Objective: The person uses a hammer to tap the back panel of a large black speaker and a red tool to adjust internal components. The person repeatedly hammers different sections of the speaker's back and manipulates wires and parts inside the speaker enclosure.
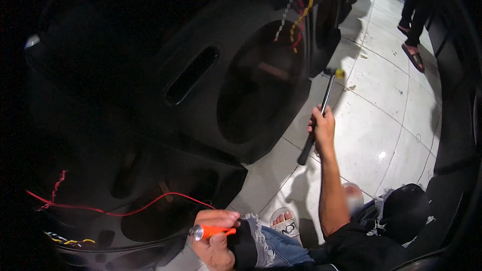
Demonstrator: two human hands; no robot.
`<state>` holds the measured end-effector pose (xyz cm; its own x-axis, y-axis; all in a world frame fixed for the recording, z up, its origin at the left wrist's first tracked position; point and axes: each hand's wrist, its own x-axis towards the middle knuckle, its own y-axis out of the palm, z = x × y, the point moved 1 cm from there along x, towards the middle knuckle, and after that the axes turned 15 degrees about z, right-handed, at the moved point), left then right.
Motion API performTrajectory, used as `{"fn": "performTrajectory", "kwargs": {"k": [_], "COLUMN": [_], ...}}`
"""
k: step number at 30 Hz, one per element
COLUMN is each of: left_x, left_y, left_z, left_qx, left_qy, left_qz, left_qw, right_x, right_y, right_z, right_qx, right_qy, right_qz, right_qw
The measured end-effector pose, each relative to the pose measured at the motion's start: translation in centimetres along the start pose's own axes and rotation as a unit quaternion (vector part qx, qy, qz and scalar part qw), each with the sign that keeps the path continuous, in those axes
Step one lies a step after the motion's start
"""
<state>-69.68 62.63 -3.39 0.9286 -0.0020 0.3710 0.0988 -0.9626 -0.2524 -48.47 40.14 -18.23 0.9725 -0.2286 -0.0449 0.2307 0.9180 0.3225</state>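
My right hand is wrapped round the shaft of a hammer, just above its black grip. The hammer's head, with a yellow face, points away from me over the floor. At lower centre, my left hand holds a small orange tool with a silver rounded end; its exact kind is unclear. A thin red wire runs from the left toward my left fingers; whether they touch it is not clear. Beside both hands stand large black cabinets with round and slot-shaped openings.
Twisted coloured wires hang over the far cabinet, and more wires lie at lower left. Pale tiles cover the floor. Another person's sandalled foot stands at the far right. A dark panel lines the right side.
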Motion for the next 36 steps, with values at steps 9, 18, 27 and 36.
{"fn": "performTrajectory", "kwargs": {"k": [9,18,27,36], "left_x": [2.5,5.2,6.3,7.5], "left_y": [3.1,6.6,10.4,11.6], "left_z": [0.9,-2.1,-3.0,-2.0], "left_qx": [0.078,0.197,0.297,0.319], "left_qy": [-0.055,-0.115,-0.138,-0.141], "left_qz": [0.024,-0.003,0.02,0.06], "left_qw": [0.995,0.974,0.945,0.935], "right_x": [1.7,4.2,8.2,9.0], "right_y": [-7.5,-3.0,-0.7,-1.9], "right_z": [-2.4,4.3,7.8,10.2], "right_qx": [0.251,0.317,0.249,0.184], "right_qy": [-0.075,-0.113,-0.074,-0.156], "right_qz": [-0.058,0.16,0.187,0.154], "right_qw": [0.963,0.928,0.947,0.958]}}
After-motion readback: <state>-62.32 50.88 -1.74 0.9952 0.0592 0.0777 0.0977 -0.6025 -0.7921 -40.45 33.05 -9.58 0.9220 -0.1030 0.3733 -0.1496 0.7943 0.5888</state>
